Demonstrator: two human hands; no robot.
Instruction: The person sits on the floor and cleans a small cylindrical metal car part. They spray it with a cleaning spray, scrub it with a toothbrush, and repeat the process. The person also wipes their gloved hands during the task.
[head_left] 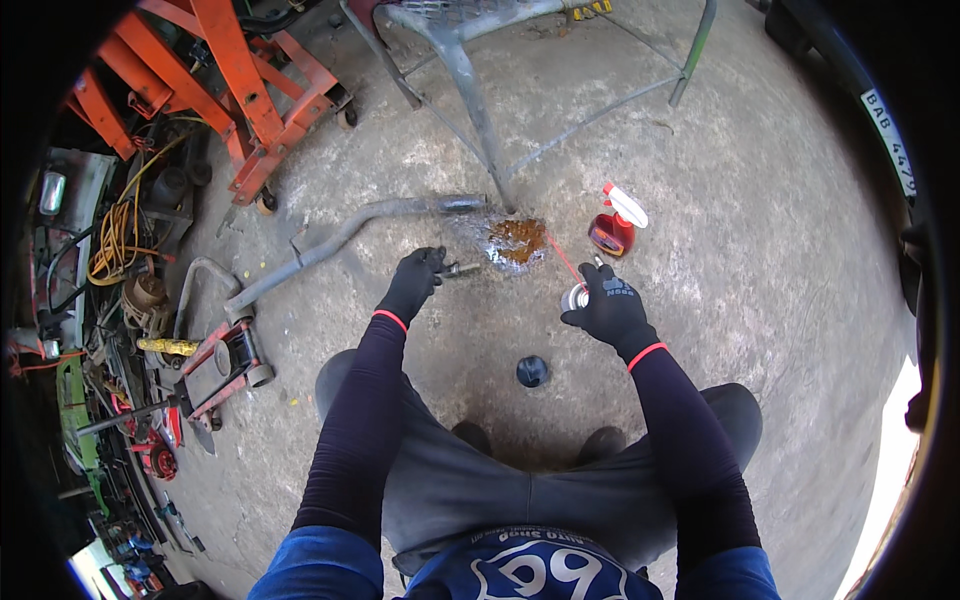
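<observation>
My left hand (412, 280), in a black glove, is closed round a small metal piece (462, 269) whose pale end sticks out to the right; its exact kind is unclear. In my gloved right hand (610, 306) is a spray can (573, 298), seen from its top. A thin red straw (566, 258) runs from the can toward a wet, rust-brown patch (518, 242) on the floor between my hands. Just beyond the right hand stands a red spray bottle (612, 232) with a white and red trigger head. Nearer my feet lies a round black cap-like thing (532, 371).
A bent grey pipe (345, 232) and a red floor jack (218, 372) lie at the left. Orange lifting equipment (250, 110) on casters stands far left. A metal stool or stand (470, 90) is straight ahead. Tools and cables (125, 235) crowd the left edge; a vehicle's bumper (850, 90) borders the right.
</observation>
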